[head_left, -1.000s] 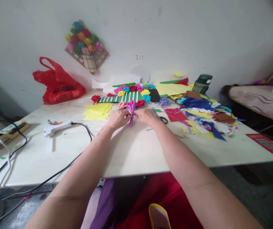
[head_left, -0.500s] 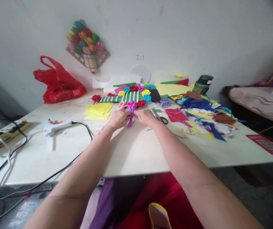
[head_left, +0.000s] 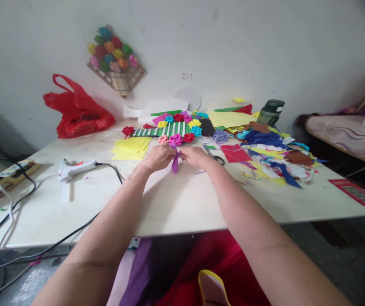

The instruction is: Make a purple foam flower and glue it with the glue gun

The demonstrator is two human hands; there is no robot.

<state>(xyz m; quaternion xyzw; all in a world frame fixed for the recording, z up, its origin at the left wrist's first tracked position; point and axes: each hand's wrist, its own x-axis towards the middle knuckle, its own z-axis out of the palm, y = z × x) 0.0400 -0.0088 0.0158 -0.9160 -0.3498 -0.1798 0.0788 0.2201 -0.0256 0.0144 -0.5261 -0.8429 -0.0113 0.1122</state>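
Both my hands meet over the middle of the white table (head_left: 176, 204). My left hand (head_left: 158, 157) and my right hand (head_left: 195, 156) each pinch a purple paper strip (head_left: 175, 162) between them, fingers closed on it. Just behind the strip lies a green and white slatted craft piece (head_left: 166, 129) ringed with small paper roses, a pink one (head_left: 175, 139) nearest my fingers. The strip's upper end is hidden by my fingertips.
A white glue gun (head_left: 72, 170) with a black cord lies left, near a power strip (head_left: 0, 180) and cables. A red plastic bag (head_left: 77, 110) sits at the back left. Scissors (head_left: 216, 158), coloured paper scraps (head_left: 271, 148) and a dark green bottle (head_left: 270, 112) are to the right.
My hands have drawn slightly closer together on the purple strip, and the strip now hangs shorter below my fingers. Nothing else on the table has moved.
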